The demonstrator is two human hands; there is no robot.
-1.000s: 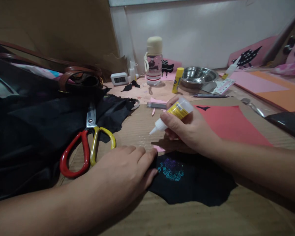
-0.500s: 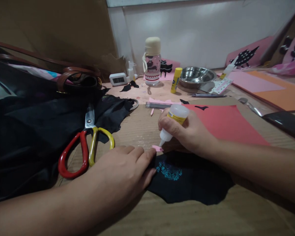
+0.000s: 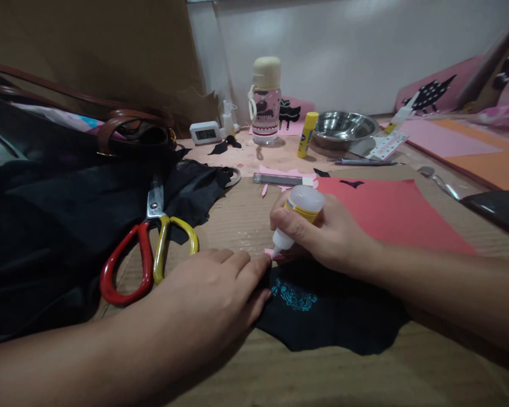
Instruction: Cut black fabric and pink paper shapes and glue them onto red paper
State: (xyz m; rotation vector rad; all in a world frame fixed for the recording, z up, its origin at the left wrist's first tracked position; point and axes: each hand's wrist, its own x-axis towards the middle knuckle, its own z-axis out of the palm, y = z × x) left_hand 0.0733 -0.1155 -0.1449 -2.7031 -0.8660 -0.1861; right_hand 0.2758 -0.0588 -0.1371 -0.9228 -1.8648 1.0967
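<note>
My right hand (image 3: 318, 226) is wrapped round a small white glue bottle (image 3: 306, 202) with a yellow label, tipped nozzle down. Its tip touches or nearly touches a small pink paper piece (image 3: 279, 256) on the cardboard. At that piece's left end, the fingertips of my left hand (image 3: 220, 282) hold it down, fingers close together. Just below lies a black cloth piece (image 3: 339, 316) with a turquoise print, its left edge beside my left thumb. Scissors (image 3: 155, 226) with one red and one yellow handle rest left of my left hand, their blade tips hidden by black cloth.
Red paper (image 3: 382, 209) lies beyond my right forearm. Further back are a box cutter (image 3: 275, 180), a glue stick (image 3: 307, 135), a steel bowl (image 3: 343, 138), a water bottle (image 3: 266, 102) and a small digital clock (image 3: 206, 133). Black cloth (image 3: 46, 237) and a brown strap (image 3: 119, 127) fill the left.
The glue bottle's nozzle has moved slightly left and down along the pink paper piece. My left hand stays in place. The view has shifted a little.
</note>
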